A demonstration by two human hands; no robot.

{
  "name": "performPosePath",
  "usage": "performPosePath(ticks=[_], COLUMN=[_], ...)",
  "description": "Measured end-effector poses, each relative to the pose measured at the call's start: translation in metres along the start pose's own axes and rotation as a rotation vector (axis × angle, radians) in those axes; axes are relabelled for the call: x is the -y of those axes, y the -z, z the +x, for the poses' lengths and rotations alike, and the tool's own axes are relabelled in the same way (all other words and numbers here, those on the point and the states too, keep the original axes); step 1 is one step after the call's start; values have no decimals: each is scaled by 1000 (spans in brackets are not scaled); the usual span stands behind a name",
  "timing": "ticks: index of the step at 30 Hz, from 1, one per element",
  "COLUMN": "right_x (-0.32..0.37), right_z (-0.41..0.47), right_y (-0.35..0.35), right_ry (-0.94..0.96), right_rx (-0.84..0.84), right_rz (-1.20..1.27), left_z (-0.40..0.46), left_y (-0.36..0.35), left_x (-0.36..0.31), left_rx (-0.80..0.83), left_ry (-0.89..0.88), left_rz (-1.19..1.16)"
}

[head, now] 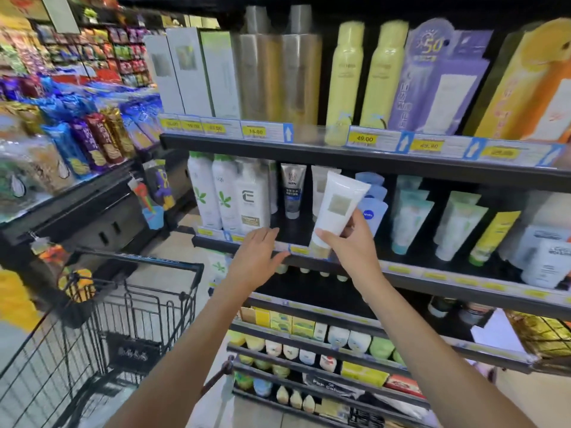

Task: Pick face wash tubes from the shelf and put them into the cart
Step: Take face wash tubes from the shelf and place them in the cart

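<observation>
We count two hands, the left hand [258, 253] and the right hand [347, 245]; one white tube [338, 205] held; one grey tube [292, 189] standing on the shelf [432, 274]; two yellow spray cans [344, 75]; one cart [129, 304].

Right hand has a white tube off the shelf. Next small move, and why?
Probably swing the right hand left and down toward the cart: it already grips the white tube clear of the shelf, and the cart sits lower left. The left hand is open and holds nothing.
</observation>
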State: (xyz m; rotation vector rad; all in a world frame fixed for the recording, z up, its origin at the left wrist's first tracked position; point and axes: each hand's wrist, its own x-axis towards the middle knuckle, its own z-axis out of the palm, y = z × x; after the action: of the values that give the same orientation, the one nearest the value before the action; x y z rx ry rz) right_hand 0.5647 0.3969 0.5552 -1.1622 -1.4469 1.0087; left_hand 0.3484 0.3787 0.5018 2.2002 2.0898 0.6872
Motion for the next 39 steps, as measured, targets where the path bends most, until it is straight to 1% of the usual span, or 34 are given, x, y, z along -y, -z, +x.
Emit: performPosePath(ticks=[7, 12, 16, 18, 21, 26, 33, 39], right_x=[-1, -20, -31, -32, -33, -33, -25, -28], right_z=[47, 64, 70, 70, 65, 64, 83, 90], right_y=[-40, -60, -66, -67, -72, -81, -81, -83], right_ry=[2, -92, -168, -181, -199, -192, -299, -312], right_rx=[-73, -108, -162, -192, -194, -234, -259, -281], right_rz=[-158, -305, -394, -422, -506, -624, -608, -587], left_z=[26, 31, 33, 33, 33, 29, 26, 26], left_y=[-10, -22, -21, -21, -22, -19, -18, -17], left_x=[29, 46, 51, 51, 51, 48, 47, 46], left_rx=[78, 56, 28, 9, 11, -2, -2, 13], left_ry=[-57, -206, -270, -267, -258, -251, -240, -229], left_rz=[59, 194, 220, 217, 219, 194, 182, 147])
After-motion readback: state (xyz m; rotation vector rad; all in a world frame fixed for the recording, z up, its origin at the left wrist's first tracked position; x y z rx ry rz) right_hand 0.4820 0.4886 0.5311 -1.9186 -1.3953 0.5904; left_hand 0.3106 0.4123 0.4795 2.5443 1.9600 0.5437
